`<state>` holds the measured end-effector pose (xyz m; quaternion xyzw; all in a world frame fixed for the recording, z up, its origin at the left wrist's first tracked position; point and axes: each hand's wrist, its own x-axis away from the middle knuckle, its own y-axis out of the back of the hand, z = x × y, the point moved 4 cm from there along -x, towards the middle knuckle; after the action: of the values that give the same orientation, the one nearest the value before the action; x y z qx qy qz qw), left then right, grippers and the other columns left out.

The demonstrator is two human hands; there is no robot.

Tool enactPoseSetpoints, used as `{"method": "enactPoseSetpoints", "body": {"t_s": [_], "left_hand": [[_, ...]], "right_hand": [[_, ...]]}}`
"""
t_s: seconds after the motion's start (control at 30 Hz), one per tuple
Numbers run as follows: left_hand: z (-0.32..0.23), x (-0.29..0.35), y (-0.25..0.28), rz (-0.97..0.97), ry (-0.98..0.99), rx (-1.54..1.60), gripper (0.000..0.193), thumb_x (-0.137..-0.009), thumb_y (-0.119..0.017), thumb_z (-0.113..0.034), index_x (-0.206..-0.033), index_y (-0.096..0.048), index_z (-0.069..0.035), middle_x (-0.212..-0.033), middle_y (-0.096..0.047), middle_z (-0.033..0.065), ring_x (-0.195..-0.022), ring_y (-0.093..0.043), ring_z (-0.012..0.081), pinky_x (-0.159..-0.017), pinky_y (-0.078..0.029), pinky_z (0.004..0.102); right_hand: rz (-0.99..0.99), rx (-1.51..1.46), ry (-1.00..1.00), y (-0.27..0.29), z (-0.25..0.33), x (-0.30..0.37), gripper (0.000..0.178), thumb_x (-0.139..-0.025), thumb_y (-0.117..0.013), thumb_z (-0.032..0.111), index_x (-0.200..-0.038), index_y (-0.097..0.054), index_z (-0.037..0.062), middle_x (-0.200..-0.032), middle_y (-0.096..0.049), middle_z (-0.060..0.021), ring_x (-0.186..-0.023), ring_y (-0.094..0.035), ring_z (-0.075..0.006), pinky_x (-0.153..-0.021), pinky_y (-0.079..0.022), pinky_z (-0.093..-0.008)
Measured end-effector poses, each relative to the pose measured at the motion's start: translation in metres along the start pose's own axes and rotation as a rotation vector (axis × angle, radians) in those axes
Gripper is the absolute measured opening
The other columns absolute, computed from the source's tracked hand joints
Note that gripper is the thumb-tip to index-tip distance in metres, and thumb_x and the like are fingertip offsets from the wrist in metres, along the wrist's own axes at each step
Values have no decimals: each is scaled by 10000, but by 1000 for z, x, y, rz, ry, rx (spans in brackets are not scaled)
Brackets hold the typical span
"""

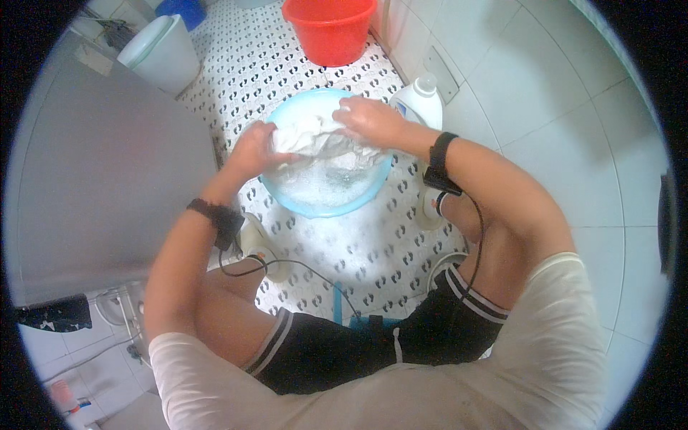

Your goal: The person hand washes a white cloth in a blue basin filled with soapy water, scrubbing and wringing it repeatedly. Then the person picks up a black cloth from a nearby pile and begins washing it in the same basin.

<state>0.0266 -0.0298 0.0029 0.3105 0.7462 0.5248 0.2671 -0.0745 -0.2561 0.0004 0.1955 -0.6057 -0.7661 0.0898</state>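
A light blue basin stands on the floor between my feet, with sudsy water in its near half. Bunched over the water is a wet white cloth, perhaps a garment; its full shape is hidden in the folds. My left hand is closed on the cloth's left end, thumb toward the middle. At the upper right part of the cloth, my right hand grips it with bent fingers. Both forearms reach in over the rim, a black strap with a cable on each wrist.
A white jug with a handle stands just right of the basin by the tiled wall. Beyond is a red tub. A white bin and a blue bucket are far left. A grey panel borders my left side.
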Motion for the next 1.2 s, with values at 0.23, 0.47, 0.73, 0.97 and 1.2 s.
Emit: {"method": "enactPoseSetpoints", "body": {"t_s": [0.23, 0.47, 0.73, 0.97, 1.2], "left_hand": [[15, 42, -52, 251, 146, 375, 416, -791, -789, -368, -962, -632, -22, -694, -600, 47, -646, -580, 137, -577, -478, 298], [24, 30, -72, 206, 151, 282, 452, -821, -754, -332, -1135, -590, -52, -973, -616, 168, -852, -611, 219, -741, -506, 350], [10, 26, -98, 331, -11, 58, 1137, -648, -839, -490, -1532, -196, -178, -1507, -229, 304, -1369, -317, 466, -1117, -318, 456], [26, 9, -129, 436, -18, 212, 1467, -475, -896, -546, -1553, 39, -202, -1505, -85, 411, -1411, -153, 540, -1146, -238, 498], [30, -6, -153, 481, -22, 373, 1492, -474, -917, -460, -1537, 52, -64, -1510, -182, 371, -1425, -214, 462, -1160, -227, 427]], "right_hand": [[22, -187, -113, -41, 27, 39, 319, -828, -685, 155, -1107, -550, 77, -1034, -596, -181, -1014, -582, -346, -867, -474, -443], [213, -357, -200, -81, 2, 45, 457, -869, -655, 359, -1212, -536, 82, -981, -615, -148, -1030, -555, -348, -845, -443, -436], [313, -171, -262, -88, -2, 52, 1153, -612, -838, 525, -1530, -228, 186, -1540, -194, -260, -1360, -285, -504, -1090, -291, -536], [347, -254, -288, -106, 0, 35, 1384, -486, -934, 393, -1553, -74, 202, -1533, -168, -315, -1322, -340, -539, -1080, -336, -520], [415, -316, -359, -120, -16, 19, 1409, -455, -951, 270, -1551, -72, 171, -1500, -258, -314, -1308, -410, -464, -1055, -385, -470]]}}
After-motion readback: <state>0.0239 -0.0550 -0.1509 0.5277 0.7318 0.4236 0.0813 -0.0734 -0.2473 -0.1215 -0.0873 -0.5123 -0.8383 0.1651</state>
